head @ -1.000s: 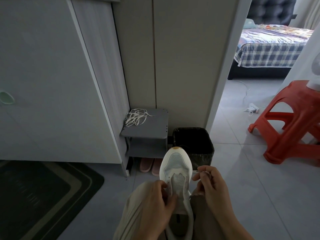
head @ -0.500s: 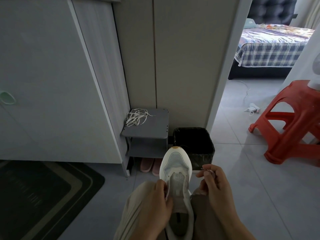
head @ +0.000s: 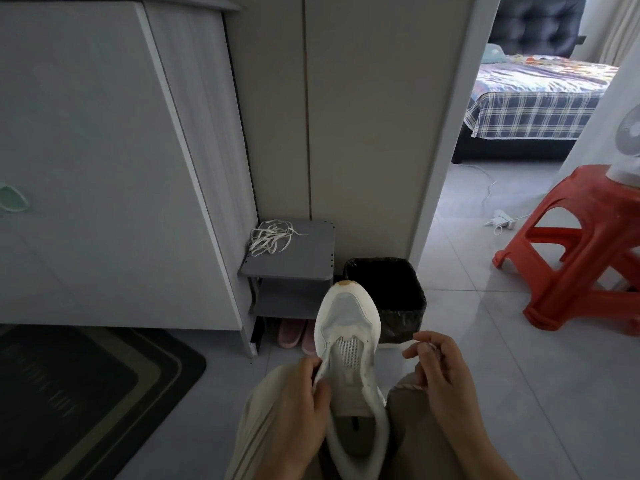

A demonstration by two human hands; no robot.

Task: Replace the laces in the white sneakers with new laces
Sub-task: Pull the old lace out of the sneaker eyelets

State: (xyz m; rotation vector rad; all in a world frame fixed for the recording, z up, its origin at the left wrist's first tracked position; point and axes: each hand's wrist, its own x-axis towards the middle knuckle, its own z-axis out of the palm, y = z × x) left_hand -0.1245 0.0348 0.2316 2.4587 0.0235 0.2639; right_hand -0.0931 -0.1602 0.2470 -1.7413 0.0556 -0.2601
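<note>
Rightward and away from the shoe is where the right hand [head: 441, 374] has gone in the last second, widening the gap between its fingertips and the sneaker [head: 346, 317]. The left hand [head: 298, 407] has slipped slightly back along the shoe's left edge. The sneaker itself has hardly shifted.

The single white sneaker lies on the person's lap between the knees, toe pointing away toward the black bin [head: 398, 282], its tongue and eyelets bare. It sits between the two hands. The left hand grips the left eyelet flap between thumb and curled fingers, touching the shoe. The right hand is just beside the shoe on its right side, not touching it, thumb and fingers closed in a pinch on a lace [head: 410, 386], a short pale stretch of which shows below the hand over the right knee.

One loose bundle of white laces [head: 272, 237] rests on top of the grey shoe rack [head: 301, 265]. Two pink slippers [head: 292, 332] stand under it. One red stool [head: 571, 244] is well apart on the right.
</note>
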